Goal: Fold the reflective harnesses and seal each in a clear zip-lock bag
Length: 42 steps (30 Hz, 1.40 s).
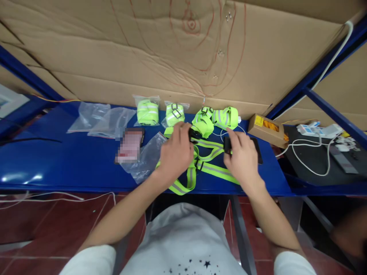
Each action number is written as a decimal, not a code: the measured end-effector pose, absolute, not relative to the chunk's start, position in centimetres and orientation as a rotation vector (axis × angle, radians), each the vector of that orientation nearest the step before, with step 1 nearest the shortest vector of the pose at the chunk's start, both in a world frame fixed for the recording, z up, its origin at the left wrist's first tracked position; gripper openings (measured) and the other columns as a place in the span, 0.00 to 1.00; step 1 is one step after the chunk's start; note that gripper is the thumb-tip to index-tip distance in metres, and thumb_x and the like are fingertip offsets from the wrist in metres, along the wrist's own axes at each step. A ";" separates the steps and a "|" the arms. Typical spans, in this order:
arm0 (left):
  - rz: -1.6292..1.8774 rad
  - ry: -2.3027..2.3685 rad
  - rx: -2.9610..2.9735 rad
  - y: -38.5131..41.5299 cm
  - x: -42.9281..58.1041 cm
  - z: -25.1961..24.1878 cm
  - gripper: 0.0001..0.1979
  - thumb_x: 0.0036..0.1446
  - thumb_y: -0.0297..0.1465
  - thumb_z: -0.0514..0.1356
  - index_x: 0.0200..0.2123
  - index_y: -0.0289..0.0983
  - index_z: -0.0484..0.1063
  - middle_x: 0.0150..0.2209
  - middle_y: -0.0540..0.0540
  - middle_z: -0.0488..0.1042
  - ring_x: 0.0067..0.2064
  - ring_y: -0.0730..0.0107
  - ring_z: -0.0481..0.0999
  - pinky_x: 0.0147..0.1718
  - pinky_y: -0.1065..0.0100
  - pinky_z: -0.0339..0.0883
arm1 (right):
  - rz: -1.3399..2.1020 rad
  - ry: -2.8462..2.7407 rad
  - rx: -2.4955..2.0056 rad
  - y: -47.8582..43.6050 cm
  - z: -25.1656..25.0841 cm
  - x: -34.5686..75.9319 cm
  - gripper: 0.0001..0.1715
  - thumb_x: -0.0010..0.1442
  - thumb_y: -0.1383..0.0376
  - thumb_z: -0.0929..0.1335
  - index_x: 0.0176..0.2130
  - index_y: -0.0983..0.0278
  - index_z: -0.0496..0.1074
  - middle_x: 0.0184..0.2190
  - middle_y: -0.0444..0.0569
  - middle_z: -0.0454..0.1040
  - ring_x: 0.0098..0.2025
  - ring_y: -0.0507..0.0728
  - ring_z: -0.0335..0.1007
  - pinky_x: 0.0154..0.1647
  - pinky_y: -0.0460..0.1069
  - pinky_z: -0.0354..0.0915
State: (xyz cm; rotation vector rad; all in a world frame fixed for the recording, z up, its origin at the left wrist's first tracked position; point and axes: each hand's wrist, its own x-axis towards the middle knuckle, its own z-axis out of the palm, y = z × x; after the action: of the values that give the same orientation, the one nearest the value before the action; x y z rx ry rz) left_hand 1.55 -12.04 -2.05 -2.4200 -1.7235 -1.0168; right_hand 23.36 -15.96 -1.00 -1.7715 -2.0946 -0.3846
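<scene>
One reflective strap, held at two clips

Yellow-green strap (218, 171), flat, grey-striped: being spread in loops on the glossy blue table (43, 152). Black clips (195, 133), hard-looking: being pinched narrowly, one by the left hand (177, 151), one by the right hand (243, 154), presumably for separating the loops. Filmy clear bag (147, 157): being left alongside.

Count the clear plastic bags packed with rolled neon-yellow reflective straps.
2. The left bag stands at the back of the long blue table; the right bag stands beside it, beyond the bare left hand. More may be hidden.
</scene>
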 end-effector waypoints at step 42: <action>-1.651 -1.292 -3.268 -8.7 -1.1 0.1 0.32 0.48 0.45 0.75 0.52 0.35 0.76 0.52 0.39 0.79 0.52 0.49 0.78 0.55 0.54 0.70 | 0.291 -2.128 -1.094 -12.4 2.8 21.0 0.42 0.56 0.70 0.71 0.67 0.55 0.66 0.61 0.53 0.71 0.65 0.67 0.66 0.66 0.64 0.60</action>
State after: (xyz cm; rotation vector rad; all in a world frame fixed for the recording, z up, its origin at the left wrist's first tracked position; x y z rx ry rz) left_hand -1.14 -8.66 0.08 -3.2676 -1.2921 -1.6512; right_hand 21.00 -12.45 2.77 -1.0942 -2.1280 0.2906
